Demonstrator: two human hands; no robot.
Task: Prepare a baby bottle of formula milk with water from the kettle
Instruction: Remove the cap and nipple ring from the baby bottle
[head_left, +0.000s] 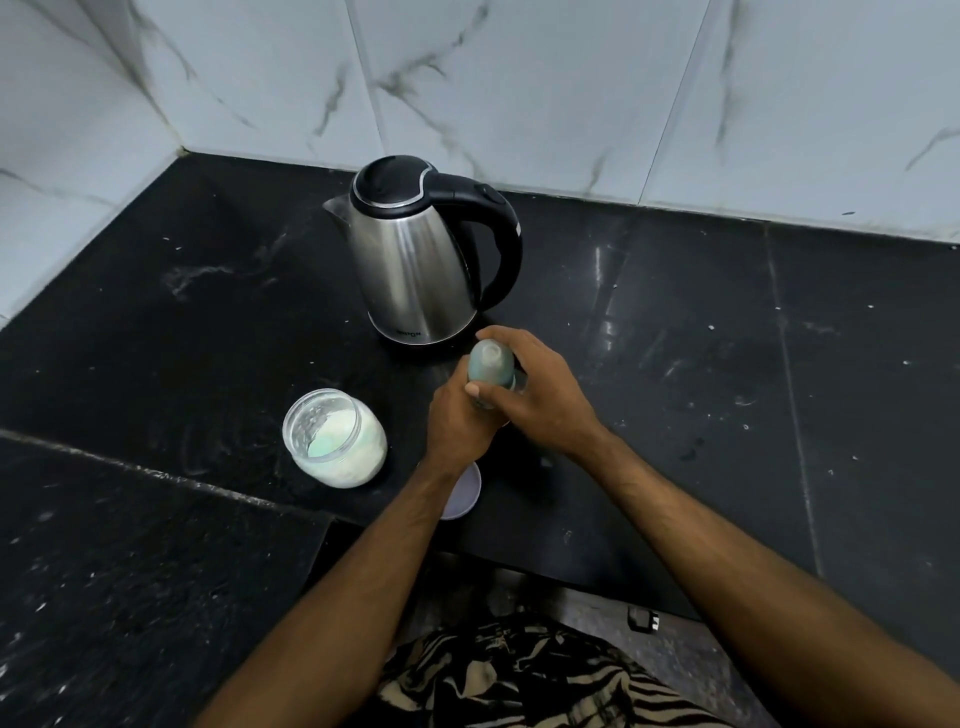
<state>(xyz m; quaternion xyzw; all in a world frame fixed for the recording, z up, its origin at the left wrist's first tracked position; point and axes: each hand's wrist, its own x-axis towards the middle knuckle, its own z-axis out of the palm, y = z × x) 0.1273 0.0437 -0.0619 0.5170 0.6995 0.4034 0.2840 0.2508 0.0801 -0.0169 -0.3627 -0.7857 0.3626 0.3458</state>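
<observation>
- The baby bottle (491, 371) stands in the middle of the counter (727, 338), just in front of the kettle, with both hands wrapped round it; its pale green, rounded cap is the only part that shows clearly.
- The left hand (457, 423) is curled shut around the lower part of the bottle, hiding its body.
- The right hand (540, 392) is closed over the cap from the right side, thumb laid across the front and fingers bent round the back.
- The kettle (421, 254) is brushed stainless steel, tapering upward, with a glossy black lid, a short spout pointing left and a thick black loop handle on the right; it sits upright on its black base.
- Left of the hands stands an open jar (335, 439) of clear plastic, round and squat, holding white powder that clings in streaks to its inner wall; a greenish shape inside may be a scoop, though it is too blurred to be sure.
- A flat, round, pale lilac lid (465, 493) lies on the counter, partly hidden under the left forearm.
- The counter is polished black stone, flecked with white specks and smears; behind it rise white marble-patterned wall tiles (571, 78) with grey veins.
</observation>
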